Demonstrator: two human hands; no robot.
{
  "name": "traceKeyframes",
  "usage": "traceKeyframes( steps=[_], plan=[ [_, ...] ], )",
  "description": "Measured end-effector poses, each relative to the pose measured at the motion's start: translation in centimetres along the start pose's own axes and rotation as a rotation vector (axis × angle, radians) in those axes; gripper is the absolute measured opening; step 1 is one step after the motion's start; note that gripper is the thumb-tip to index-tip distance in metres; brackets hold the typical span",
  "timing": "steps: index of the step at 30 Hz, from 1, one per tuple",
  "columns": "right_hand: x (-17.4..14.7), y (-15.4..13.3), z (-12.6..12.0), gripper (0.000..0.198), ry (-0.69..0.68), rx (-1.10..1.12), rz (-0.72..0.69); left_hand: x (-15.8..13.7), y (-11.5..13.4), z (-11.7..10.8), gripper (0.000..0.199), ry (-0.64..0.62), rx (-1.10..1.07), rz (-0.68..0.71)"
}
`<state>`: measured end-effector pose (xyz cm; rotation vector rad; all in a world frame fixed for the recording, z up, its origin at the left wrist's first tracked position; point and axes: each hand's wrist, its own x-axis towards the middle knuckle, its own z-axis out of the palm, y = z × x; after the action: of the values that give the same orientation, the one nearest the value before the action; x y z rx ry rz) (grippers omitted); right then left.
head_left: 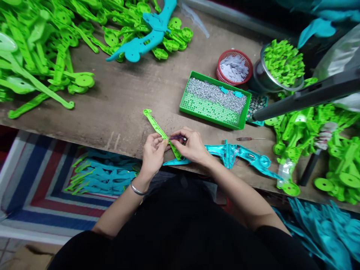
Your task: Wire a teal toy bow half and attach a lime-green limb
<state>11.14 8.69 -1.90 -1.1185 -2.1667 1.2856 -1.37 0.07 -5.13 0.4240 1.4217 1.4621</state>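
My left hand pinches a long, narrow bright green plastic part at its middle. One end of that part points up and away over the table; its lower end passes beneath my right hand. My right hand is closed around a small dark purple thing, held against the green part near my left fingertips. Its exact kind is partly hidden by the fingers. Below my hands lies a blue plastic bow-shaped shell with thin wires inside, stretching right along the table's front edge.
A small screwdriver lies right of my hands. Behind it stand a green tray of small metal pieces, a red basket of pale pieces and a bucket of green parts. Green parts pile up left. A dark bar crosses the right.
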Motion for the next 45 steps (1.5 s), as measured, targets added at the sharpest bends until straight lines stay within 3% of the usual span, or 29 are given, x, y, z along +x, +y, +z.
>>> traceKeyframes(
  steps=[4, 9, 13, 18, 22, 30, 33, 40, 45],
  plan=[
    [0.1, 0.0, -0.1, 0.038, -0.070, 0.025, -0.179, 0.1, 0.0, 0.0, 0.043, 0.016, -0.004, 0.002],
    [0.1, 0.8, 0.2, 0.031, -0.121, -0.092, -0.354, 0.2, -0.1, 0.0, 0.040, 0.034, -0.024, -0.006],
    [-0.3, 1.4, 0.2, 0.028, -0.073, -0.069, -0.325, 0.2, 0.0, 0.1, 0.042, 0.034, -0.047, -0.029],
    [-0.6, 1.4, -0.2, 0.030, 0.014, -0.041, -0.191, 0.1, 0.3, 0.0, 0.045, 0.016, -0.102, -0.038],
    [-0.5, 1.0, 0.0, 0.012, 0.019, -0.083, -0.126, 0.0, 0.3, -0.2, 0.046, -0.017, -0.143, -0.042],
    [-1.4, -0.8, 0.3, 0.017, 0.007, -0.209, 0.006, 0.3, -0.6, -0.9, 0.043, -0.055, -0.084, 0.017],
    [-2.3, -1.6, 0.5, 0.026, -0.015, -0.289, -0.023, 0.2, -0.7, -1.1, 0.040, -0.072, -0.032, 0.033],
    [-2.6, -1.9, 1.0, 0.031, -0.028, -0.672, -0.309, -0.1, -0.5, -1.3, 0.039, -0.073, 0.014, 0.022],
    [-0.5, -1.4, -0.7, 0.027, -0.104, -0.442, -0.340, -0.1, -0.6, -0.9, 0.039, -0.081, -0.036, 0.045]
  ],
)
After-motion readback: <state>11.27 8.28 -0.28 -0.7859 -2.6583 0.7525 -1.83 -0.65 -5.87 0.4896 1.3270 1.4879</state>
